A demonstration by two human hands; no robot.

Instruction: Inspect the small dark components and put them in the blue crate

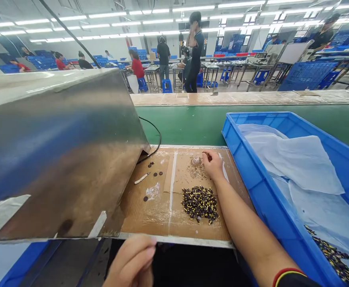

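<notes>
On the cardboard [153, 219], the pile of black-and-yellow parts [200, 203] lies just wearer-side of the right hand [214, 164], the nearer one, pieces pointing every way. Its fingers curl inward; the left hand [134, 259] bunches by the front edge. I cannot tell what either holds.

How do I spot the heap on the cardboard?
Find the big blue crate at right; left of it lies brown cardboard. On that, nearer the camera than the right hand, sits the heap: yellow-flecked pieces, unlike the plain dark discs.
</notes>
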